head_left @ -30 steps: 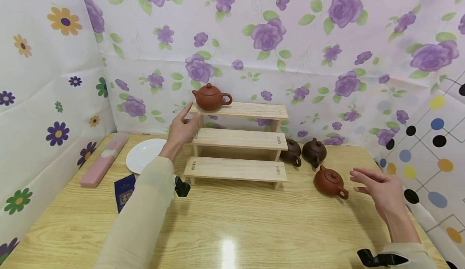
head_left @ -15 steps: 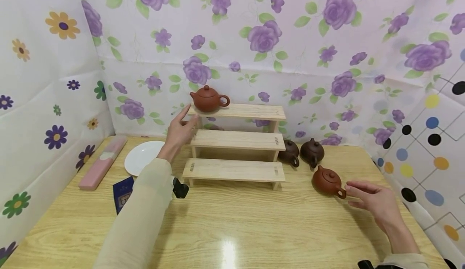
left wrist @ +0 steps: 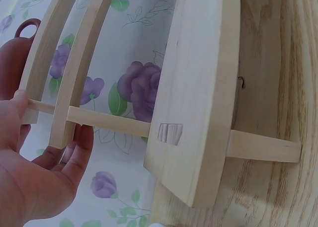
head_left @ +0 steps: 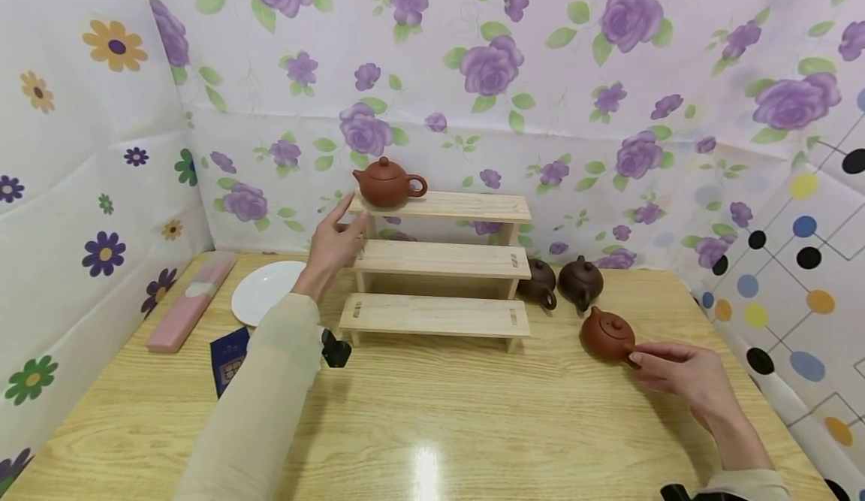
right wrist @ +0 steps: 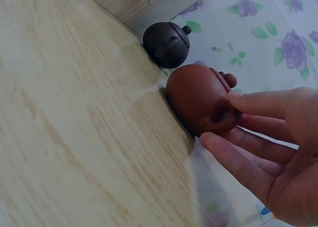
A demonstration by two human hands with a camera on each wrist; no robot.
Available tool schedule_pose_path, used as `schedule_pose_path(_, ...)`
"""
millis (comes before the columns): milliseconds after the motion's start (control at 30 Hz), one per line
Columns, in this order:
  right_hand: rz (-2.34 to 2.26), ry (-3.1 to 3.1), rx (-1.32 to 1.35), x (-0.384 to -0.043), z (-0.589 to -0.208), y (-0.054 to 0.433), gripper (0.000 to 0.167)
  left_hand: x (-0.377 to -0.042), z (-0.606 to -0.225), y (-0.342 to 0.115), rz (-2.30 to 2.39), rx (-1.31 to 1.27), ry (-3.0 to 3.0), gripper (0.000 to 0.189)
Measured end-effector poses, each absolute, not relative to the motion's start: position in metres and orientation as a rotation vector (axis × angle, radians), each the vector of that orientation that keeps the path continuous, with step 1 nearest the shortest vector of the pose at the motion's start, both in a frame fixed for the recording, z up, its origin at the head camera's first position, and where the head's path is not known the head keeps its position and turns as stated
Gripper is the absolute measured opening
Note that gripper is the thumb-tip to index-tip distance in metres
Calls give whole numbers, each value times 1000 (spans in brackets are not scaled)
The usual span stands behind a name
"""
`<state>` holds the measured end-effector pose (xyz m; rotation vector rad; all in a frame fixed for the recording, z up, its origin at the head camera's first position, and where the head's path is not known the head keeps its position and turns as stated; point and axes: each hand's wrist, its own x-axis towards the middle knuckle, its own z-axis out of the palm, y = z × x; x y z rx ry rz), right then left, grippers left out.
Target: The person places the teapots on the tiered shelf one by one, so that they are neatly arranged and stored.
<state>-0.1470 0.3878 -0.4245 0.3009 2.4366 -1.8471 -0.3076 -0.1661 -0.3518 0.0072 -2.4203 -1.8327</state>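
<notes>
A reddish-brown teapot (head_left: 608,336) sits on the table at the right, and my right hand (head_left: 692,381) pinches its handle. In the right wrist view, thumb and fingers lie on both sides of that teapot's handle (right wrist: 218,122). My left hand (head_left: 334,249) holds the left end of a three-step wooden display stand (head_left: 439,259). The left wrist view has the thumb at the top step's end and the other fingers partly hidden behind the middle step. On the top step's left end stands another reddish-brown teapot (head_left: 385,184), its spout to the left.
Two dark brown teapots (head_left: 581,282) stand right of the stand, one partly hidden behind it. On the left lie a white plate (head_left: 260,291), a pink case (head_left: 192,302) and a dark blue packet (head_left: 228,354), partly covered by the left sleeve. Patterned cloth surrounds the table.
My right hand has moved left to the reddish-brown teapot on the table and taken its handle between thumb and fingers. The left hand stays at the stand.
</notes>
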Motion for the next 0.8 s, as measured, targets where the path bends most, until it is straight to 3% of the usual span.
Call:
schedule_pose_path(400,-1799,2519,268,-146,-428,387,40,-306,-350,-164,-1801,11,-2440,66)
schedule_pose_path(800,-1819,2598,298,-147,-434,387,37,-307,-351,-164,-1844,8,-2417,66)
